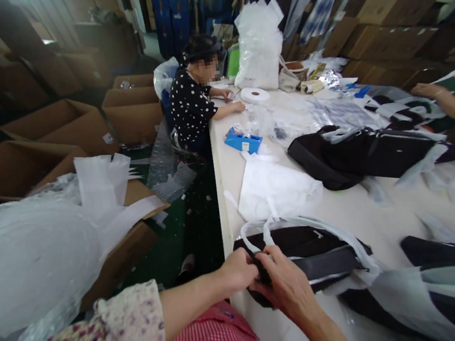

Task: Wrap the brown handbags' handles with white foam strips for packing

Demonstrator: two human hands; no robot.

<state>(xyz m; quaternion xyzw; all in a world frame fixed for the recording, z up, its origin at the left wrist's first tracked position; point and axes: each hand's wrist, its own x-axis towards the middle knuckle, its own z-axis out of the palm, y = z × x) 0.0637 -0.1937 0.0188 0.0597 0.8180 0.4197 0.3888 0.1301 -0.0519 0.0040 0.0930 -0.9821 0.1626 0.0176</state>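
Observation:
A black bag [322,242] with grey trim and pale wrapped handles lies at the near edge of the white table [227,193]. My left hand [238,270] pinches black material at the bag's left end, its fingers curled. Close beside it, my right hand [286,283] is wrapped round the same end of the bag, thumb and fingers on the black fabric. The fingertips of both hands are partly hidden. Just beyond the bag lies a white sheet of soft material [276,186].
A blue tape dispenser [244,141] and a white roll [254,95] sit farther up the table. More black bags [369,153] lie to the right. A person in a dotted top [190,105] sits at the far left edge; another person's arm [450,102] reaches in at right. Open cartons [64,125] stand left.

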